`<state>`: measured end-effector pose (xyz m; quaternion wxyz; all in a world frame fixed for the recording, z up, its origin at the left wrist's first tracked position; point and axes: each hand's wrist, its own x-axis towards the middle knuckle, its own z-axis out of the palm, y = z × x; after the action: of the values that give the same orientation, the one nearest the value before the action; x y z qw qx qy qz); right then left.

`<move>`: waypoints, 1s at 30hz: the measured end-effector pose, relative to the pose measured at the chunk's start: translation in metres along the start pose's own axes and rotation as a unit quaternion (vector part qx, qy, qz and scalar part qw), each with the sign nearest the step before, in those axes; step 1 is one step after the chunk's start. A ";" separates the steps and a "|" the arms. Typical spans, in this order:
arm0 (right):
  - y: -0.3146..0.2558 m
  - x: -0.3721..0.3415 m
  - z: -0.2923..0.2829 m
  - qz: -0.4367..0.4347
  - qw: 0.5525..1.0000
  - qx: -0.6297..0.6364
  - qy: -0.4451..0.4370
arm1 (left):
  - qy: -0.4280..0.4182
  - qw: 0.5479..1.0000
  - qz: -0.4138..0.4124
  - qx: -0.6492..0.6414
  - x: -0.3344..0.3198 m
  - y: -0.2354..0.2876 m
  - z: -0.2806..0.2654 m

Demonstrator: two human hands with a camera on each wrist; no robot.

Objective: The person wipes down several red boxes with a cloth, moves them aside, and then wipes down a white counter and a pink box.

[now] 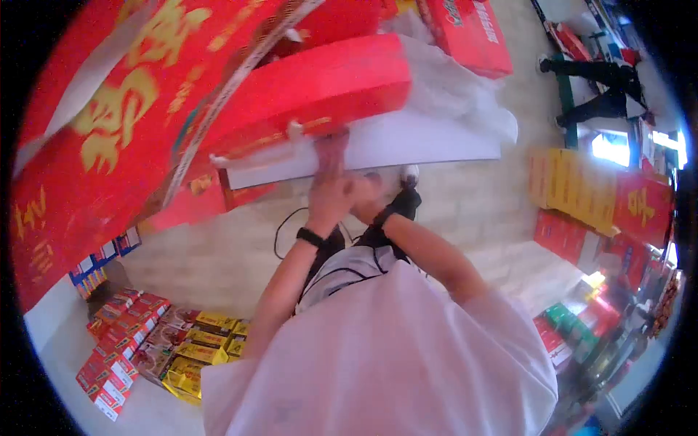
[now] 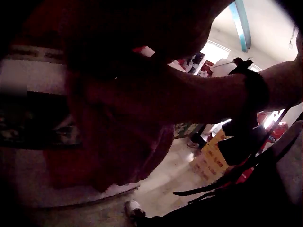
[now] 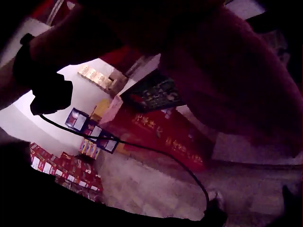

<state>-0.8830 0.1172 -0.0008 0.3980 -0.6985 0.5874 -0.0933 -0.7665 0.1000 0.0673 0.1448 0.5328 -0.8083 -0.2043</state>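
Both hands meet in front of the body, at the near edge of a white tabletop [image 1: 429,138]. My left hand [image 1: 329,195] overlaps my right hand [image 1: 368,192] in the head view, and motion blur softens both. Just beyond them lies a long red box [image 1: 327,83] with gold lettering. In the left wrist view the hands are a dark mass, with the right forearm [image 2: 189,94] crossing it. A dark hand [image 3: 227,80] fills the upper right of the right wrist view. I cannot tell whether anything is held between the fingers.
A large red sheet with gold characters [image 1: 116,109] hangs at the left. Another red box [image 1: 469,36] stands at the back. Stacked cartons [image 1: 574,189] are at the right, packaged goods [image 1: 203,341] at lower left. A person's dark-trousered legs [image 1: 600,94] show at upper right.
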 end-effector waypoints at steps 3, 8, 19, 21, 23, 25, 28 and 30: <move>-0.052 0.030 0.049 -0.143 0.988 -0.016 0.051 | 0.034 0.996 -0.051 0.059 -0.034 -0.058 -0.026; -0.140 0.061 0.062 -0.156 0.972 -0.156 -0.077 | -0.029 0.967 -0.252 -0.040 -0.058 -0.115 -0.058; -0.039 0.016 -0.011 -0.076 0.989 -0.117 0.045 | 0.076 0.980 -0.115 -0.146 -0.010 -0.022 0.017; 0.009 -0.005 -0.050 -0.004 0.993 -0.099 0.064 | 0.035 0.987 -0.076 -0.139 0.027 0.033 0.036; 0.066 -0.028 -0.092 0.019 0.993 -0.034 0.112 | 0.021 0.989 -0.018 -0.143 0.065 0.085 0.062; 0.119 -0.061 -0.126 0.050 0.986 0.036 0.153 | -0.005 0.988 0.034 -0.150 0.094 0.139 0.093; 0.178 -0.106 -0.175 0.104 0.969 -0.030 0.220 | -0.063 0.985 0.087 -0.135 0.127 0.212 0.132; 0.206 -0.124 -0.199 0.102 0.954 -0.055 0.276 | -0.111 0.978 0.161 -0.066 0.146 0.245 0.151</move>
<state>-1.1917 0.1403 0.0367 0.1890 -0.6027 0.7467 -0.2087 -1.0877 0.0776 0.0563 0.1196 0.3589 -0.8794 -0.2891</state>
